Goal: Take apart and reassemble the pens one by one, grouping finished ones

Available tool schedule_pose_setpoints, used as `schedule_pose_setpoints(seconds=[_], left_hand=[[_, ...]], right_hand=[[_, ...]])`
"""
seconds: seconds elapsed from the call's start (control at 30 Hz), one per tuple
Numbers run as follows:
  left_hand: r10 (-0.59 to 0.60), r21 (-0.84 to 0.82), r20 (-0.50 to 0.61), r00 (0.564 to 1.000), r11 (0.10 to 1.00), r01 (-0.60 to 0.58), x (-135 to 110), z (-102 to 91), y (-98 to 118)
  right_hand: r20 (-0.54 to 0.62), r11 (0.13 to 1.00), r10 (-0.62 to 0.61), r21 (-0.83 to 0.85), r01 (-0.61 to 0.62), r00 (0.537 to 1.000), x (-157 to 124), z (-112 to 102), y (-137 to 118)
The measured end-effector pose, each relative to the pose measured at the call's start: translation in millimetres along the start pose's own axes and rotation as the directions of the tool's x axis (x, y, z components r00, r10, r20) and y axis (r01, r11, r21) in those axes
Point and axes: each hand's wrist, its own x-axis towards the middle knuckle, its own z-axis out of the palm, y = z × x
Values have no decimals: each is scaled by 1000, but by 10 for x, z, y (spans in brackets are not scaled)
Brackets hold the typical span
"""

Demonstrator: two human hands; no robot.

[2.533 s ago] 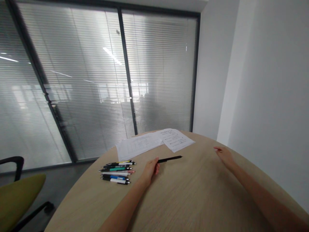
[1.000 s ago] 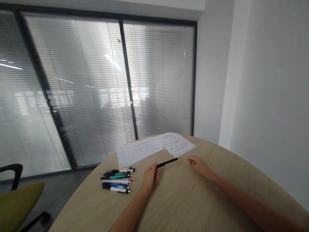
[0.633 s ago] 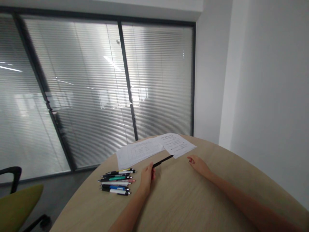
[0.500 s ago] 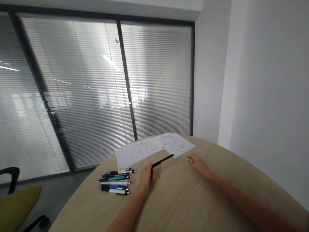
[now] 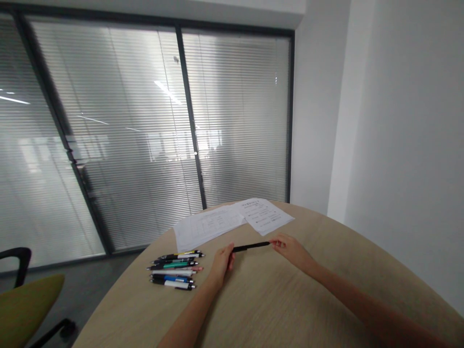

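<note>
A slim black pen [image 5: 252,246] is stretched nearly level between my two hands, above the wooden table. My left hand [image 5: 222,263] is closed around its left end. At the other end, the fingertips of my right hand [image 5: 288,247] pinch the pen's tip. To the left of my left hand lies a group of several click pens [image 5: 174,271] side by side, in white, black, blue, green and yellow. Printed paper sheets [image 5: 210,224] lie beyond the hands, and one more printed sheet [image 5: 266,217] overlaps them on the right.
The round wooden table [image 5: 275,309] curves away on both sides. A chair with a green seat [image 5: 32,304] and black armrest stands at the lower left. Behind the table is a glass partition with blinds [image 5: 137,145], and a white wall [image 5: 406,145] rises on the right.
My right hand has moved left to the pen's tip and closed on it. The pen has swung from slanting up toward the paper to nearly level, and my left hand shifted slightly right.
</note>
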Motion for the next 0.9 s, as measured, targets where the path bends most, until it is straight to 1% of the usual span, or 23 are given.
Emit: schedule_pose_setpoints(seconds=[0.1,0.27,0.47,0.53,0.67,0.77,0.9], left_hand=[[10,13,19,1000,1000,-10,-10,-5,6],[13,26,38,999,1000,-14,-38,-7,26],[8,36,23,1000,999,-9,-67,-4,33],[11,34,21,1000,999,-12,-65,-5,27],[9,35,29,1000,999,-10,-53,-7,13],[5,37,39,999,999,-6,-48,-7,7],[4,40,42,999,999,-6,-50,-2,3]], right_hand=[[-5,997,75,31,-75,997,5,29,23],[19,992,101,69,-102,995,5,56,87],[50,978,165,119,-170,985,24,85,228],[58,979,161,120,-167,985,27,74,241],[39,990,110,84,-113,993,17,49,227],[20,997,69,21,-70,997,8,60,253],[39,993,76,-89,-73,996,-10,89,314]])
